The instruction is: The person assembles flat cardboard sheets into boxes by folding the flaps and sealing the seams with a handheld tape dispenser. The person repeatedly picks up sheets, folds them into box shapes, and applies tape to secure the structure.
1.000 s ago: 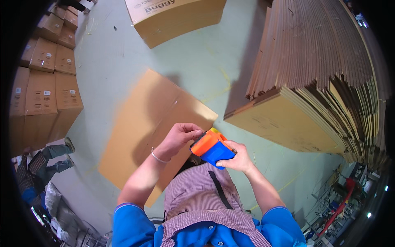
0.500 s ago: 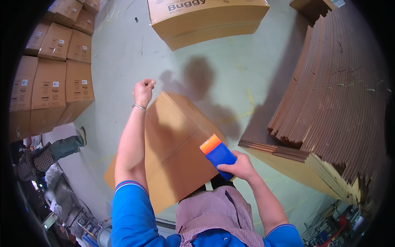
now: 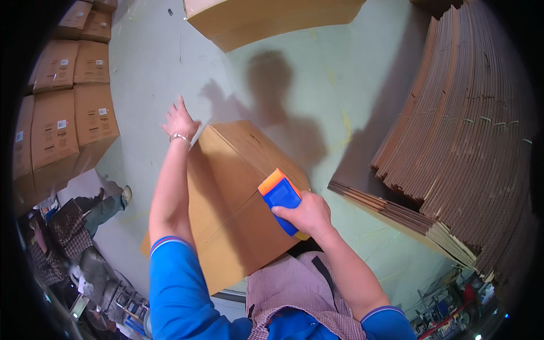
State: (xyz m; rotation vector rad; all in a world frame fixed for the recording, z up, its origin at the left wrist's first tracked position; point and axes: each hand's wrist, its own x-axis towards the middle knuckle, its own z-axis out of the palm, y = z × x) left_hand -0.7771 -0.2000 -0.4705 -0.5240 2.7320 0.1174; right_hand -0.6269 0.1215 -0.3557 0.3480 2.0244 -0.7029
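A large brown cardboard carton [image 3: 249,221] stands right in front of me, its closed flaps meeting in a seam. My right hand [image 3: 311,214] is wrapped round a blue and orange tape dispenser [image 3: 284,196], held above the carton's right part with its orange end pointing away to the left. I cannot make out any tape coming from it. My left hand [image 3: 181,121] is stretched out past the carton's far left corner, fingers spread and nothing in them. Whether that hand touches the carton is not clear.
Stacked brown cartons [image 3: 55,131] line the left side. A tall stack of flat cardboard sheets [image 3: 447,153] fills the right. Another carton [image 3: 277,22] sits at the far side. Another person's legs [image 3: 105,214] show at the left, near equipment.
My left hand has opened from a closed shape and shifted slightly left and away. The tape dispenser in my right hand has moved left and farther from me. My view has shifted a little.
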